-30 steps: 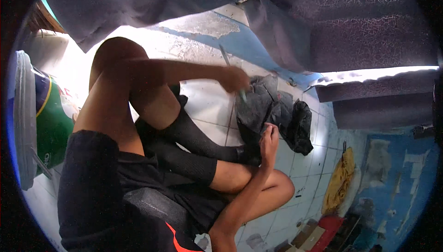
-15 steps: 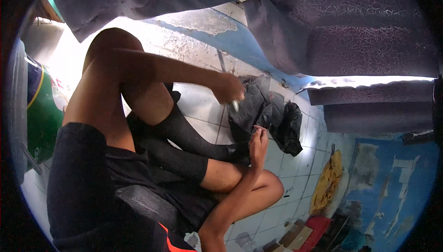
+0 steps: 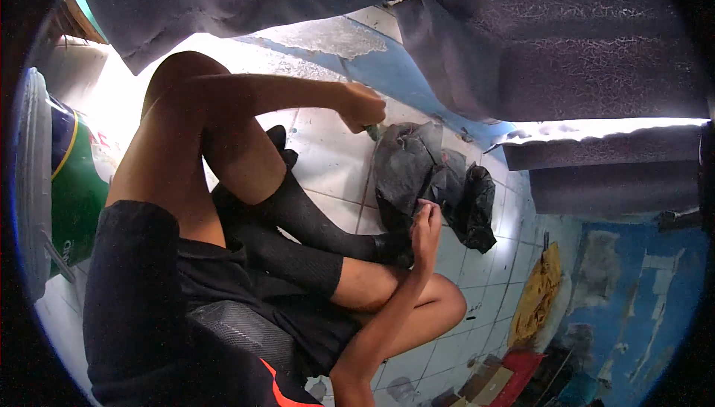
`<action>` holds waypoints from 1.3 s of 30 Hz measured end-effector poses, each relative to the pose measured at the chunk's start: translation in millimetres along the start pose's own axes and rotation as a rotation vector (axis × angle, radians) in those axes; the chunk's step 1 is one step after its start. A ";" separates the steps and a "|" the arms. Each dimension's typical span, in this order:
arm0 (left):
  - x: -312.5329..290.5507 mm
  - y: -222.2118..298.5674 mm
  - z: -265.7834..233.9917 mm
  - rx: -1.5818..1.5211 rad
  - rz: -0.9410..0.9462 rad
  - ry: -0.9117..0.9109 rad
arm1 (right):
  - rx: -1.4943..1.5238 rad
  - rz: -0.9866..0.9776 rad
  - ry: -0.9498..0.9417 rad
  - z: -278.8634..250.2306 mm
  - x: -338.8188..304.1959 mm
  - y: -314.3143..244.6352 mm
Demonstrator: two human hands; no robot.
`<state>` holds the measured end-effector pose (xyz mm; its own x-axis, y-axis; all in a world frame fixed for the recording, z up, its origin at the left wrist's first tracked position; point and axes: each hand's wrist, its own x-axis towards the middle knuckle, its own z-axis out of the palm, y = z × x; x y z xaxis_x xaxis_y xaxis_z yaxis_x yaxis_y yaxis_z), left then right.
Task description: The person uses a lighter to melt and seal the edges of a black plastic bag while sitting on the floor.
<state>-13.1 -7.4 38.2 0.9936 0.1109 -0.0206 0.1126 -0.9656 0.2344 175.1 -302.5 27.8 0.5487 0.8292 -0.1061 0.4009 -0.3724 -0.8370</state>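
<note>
1. The left hand (image 3: 363,107) is held out past the raised left knee (image 3: 190,72), just above and to the left of the bag. Its grip is clenched around a small greenish thing (image 3: 373,132), a short piece of which pokes out below the fist; the rest is hidden by the fingers.
2. The right hand (image 3: 427,228) is at the near edge of the bag, its fingers bent and drawn together with the tips overlapping the dark material. Whether this grip pinches the bag or only rests against it, I cannot tell.
3. The black bag (image 3: 406,165) lies creased on the tiled floor (image 3: 328,157), in front of the person's legs, with a shinier, crumpled part at its right end.
4. The person sits with legs bent, wearing black shorts (image 3: 130,288) and long black socks (image 3: 309,221); the right forearm passes across the bent right leg.
5. At the far left stands a bucket (image 3: 82,191) with a green side and a pale rim.
6. A dark sheet (image 3: 566,49) hangs across the top, and a yellow cloth (image 3: 536,295) lies at lower right, near a worn blue wall (image 3: 633,310).
</note>
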 end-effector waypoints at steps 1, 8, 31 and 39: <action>1.6 5.3 2.3 0.029 0.051 0.007 | -0.005 -0.003 0.008 2.0 -1.8 2.3; 21.1 47.3 12.4 -0.085 0.181 -0.024 | -0.053 -0.021 0.028 4.2 1.3 8.0; 18.1 31.3 11.3 0.117 0.229 -0.071 | -0.010 0.030 -0.020 2.7 -6.4 -7.6; 21.2 5.9 19.6 0.031 0.159 -0.074 | -0.061 0.031 -0.004 3.1 -4.4 -15.8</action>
<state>8.7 -15.4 20.1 0.9966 -0.0602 -0.0570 -0.0469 -0.9765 0.2105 164.1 -299.0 39.8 0.5590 0.8182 -0.1340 0.4276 -0.4230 -0.7989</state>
